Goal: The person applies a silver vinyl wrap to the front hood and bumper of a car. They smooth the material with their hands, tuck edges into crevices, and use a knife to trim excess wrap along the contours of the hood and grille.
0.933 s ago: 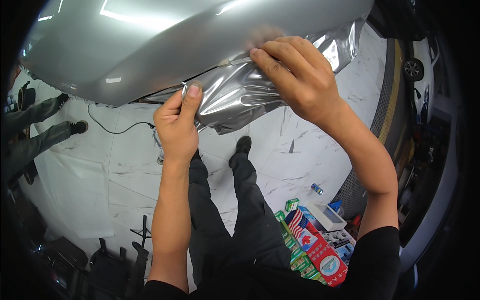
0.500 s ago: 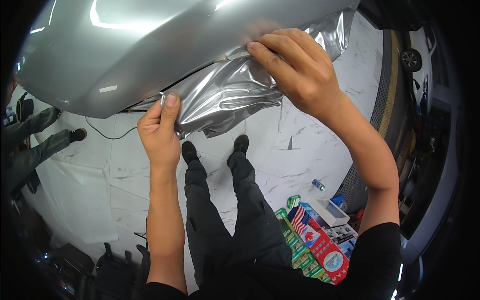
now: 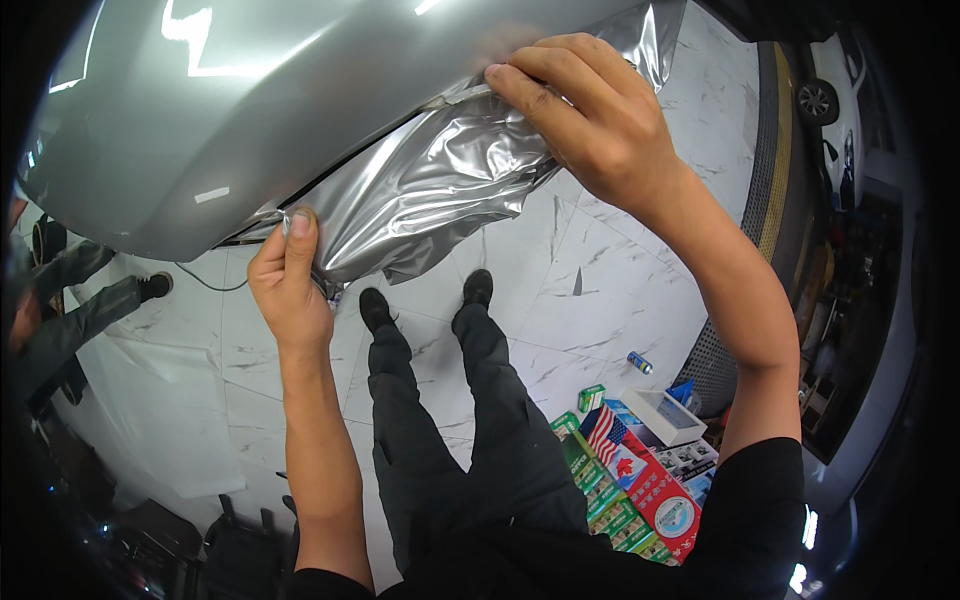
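A glossy silver-grey car body panel (image 3: 330, 95) fills the top of the view. Along its lower edge hangs loose silver wrap film (image 3: 400, 205), creased and shiny. My left hand (image 3: 290, 290) pinches the film's left end between thumb and fingers, just below the panel edge. Up at the right, my right hand (image 3: 600, 120) grips the film beside the panel edge, with its index fingertip close to that edge. Part of the right fingers' grip is hidden behind the hand. A dark gap runs between panel and film.
Another person's legs (image 3: 90, 310) are at the far left, near a cable (image 3: 210, 285) on the marbled tile floor (image 3: 560, 330). Colourful boxes (image 3: 640, 480), a white tray (image 3: 665, 415) and a can (image 3: 640, 362) lie at lower right. A white car (image 3: 840, 120) stands beyond.
My left hand has moved left and slightly down with its film end, stretching the film further along the edge. My right hand has shifted slightly up and left.
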The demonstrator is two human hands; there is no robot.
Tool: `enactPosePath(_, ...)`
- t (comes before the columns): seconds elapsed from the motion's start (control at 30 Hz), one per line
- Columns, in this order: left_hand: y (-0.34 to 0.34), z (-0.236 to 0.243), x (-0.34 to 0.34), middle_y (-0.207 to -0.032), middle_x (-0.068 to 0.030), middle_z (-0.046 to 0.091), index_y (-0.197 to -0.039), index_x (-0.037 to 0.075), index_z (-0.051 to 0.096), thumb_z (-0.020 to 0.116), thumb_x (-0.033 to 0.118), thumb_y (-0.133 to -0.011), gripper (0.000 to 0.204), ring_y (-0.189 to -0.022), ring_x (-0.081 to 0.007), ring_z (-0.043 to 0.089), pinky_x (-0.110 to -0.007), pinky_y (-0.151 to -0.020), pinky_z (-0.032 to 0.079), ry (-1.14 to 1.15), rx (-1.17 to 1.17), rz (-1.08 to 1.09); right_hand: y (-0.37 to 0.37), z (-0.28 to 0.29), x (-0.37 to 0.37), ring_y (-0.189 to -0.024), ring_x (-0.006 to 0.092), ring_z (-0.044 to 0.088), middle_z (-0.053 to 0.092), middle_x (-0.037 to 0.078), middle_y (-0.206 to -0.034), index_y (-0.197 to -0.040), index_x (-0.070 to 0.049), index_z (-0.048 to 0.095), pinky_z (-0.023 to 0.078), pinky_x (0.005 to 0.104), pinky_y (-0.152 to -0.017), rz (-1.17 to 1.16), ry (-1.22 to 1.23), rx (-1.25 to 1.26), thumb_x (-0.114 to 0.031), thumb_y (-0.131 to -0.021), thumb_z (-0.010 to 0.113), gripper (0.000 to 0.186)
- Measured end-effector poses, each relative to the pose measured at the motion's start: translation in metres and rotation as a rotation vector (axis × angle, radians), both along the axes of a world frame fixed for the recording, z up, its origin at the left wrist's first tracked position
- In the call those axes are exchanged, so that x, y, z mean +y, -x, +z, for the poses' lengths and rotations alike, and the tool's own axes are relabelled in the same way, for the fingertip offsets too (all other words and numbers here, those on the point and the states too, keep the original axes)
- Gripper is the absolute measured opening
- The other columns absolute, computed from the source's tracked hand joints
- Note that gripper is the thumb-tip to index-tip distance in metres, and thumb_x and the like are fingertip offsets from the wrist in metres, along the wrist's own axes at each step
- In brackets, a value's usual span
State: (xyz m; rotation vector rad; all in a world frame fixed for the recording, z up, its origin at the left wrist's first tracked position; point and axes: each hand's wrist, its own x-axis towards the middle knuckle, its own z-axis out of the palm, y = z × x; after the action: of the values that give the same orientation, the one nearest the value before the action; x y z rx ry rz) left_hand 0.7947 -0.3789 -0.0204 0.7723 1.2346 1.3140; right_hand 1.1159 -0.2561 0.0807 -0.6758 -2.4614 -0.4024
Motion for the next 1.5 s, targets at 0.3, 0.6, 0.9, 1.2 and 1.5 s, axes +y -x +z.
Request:
enactPosePath(0.3, 0.001, -0.004, -0.002, -0.101, 0.0019, 0.072, -0.108, 0.001, 0.077, 0.072, 0.029, -0.114, 0.030, -0.092, -0.0059, 0.060, -0.024, -0.091, 0.048, -0.015, -0.025, 0.008, -0.010, -0.002, 0.002, -0.100, 0.0283, 0.073, 0.075, 0.008, -0.112, -0.112, -0.001, 0.080, 0.060, 0.0400, -0.083, -0.020, 0.000, 0.004, -0.008, -0.080, 0.076, 0.033)
enactPosePath(0.6, -0.016, 0.002, -0.010, -0.095, 0.0038, 0.071, -0.105, -0.004, 0.080, 0.074, 0.026, -0.112, 0.031, -0.088, -0.0036, 0.054, -0.021, -0.084, 0.042, 0.014, 0.020, 0.061, -0.024, 0.000, 0.006, -0.102, 0.0296, 0.074, 0.075, 0.008, -0.112, -0.113, -0.003, 0.079, 0.061, 0.0404, -0.085, -0.029, -0.013, -0.004, -0.008, -0.081, 0.077, 0.033)
enactPosePath(0.9, -0.014, -0.001, -0.019, -0.089, 0.0064, 0.064, -0.101, -0.003, 0.078, 0.074, 0.026, -0.113, 0.032, -0.084, -0.0032, 0.048, -0.022, -0.077, 0.038, -0.008, 0.094, -0.005, -0.032, 0.007, 0.004, -0.099, 0.0287, 0.076, 0.077, 0.011, -0.109, -0.118, 0.001, 0.080, 0.063, 0.0376, -0.085, -0.046, 0.033, -0.020, -0.002, -0.075, 0.086, 0.044)
enactPosePath(1.2, -0.023, 0.006, -0.029, -0.086, 0.0070, 0.062, -0.102, -0.003, 0.078, 0.075, 0.028, -0.112, 0.033, -0.080, -0.0033, 0.046, -0.023, -0.071, 0.035, -0.030, 0.197, 0.003, -0.046, 0.007, 0.011, -0.100, 0.0276, 0.075, 0.077, 0.009, -0.110, -0.119, -0.002, 0.080, 0.063, 0.0370, -0.084, -0.025, 0.024, -0.009, -0.001, -0.075, 0.087, 0.045)
enactPosePath(1.5, -0.031, 0.012, -0.038, -0.083, 0.0055, 0.064, -0.100, -0.003, 0.079, 0.077, 0.027, -0.110, 0.032, -0.077, -0.0037, 0.047, -0.024, -0.067, 0.035, -0.044, 0.256, -0.034, -0.057, 0.006, 0.023, -0.097, 0.0253, 0.072, 0.076, 0.005, -0.109, -0.115, -0.006, 0.079, 0.058, 0.0384, -0.082, 0.013, -0.024, -0.004, -0.008, -0.082, 0.078, 0.033)
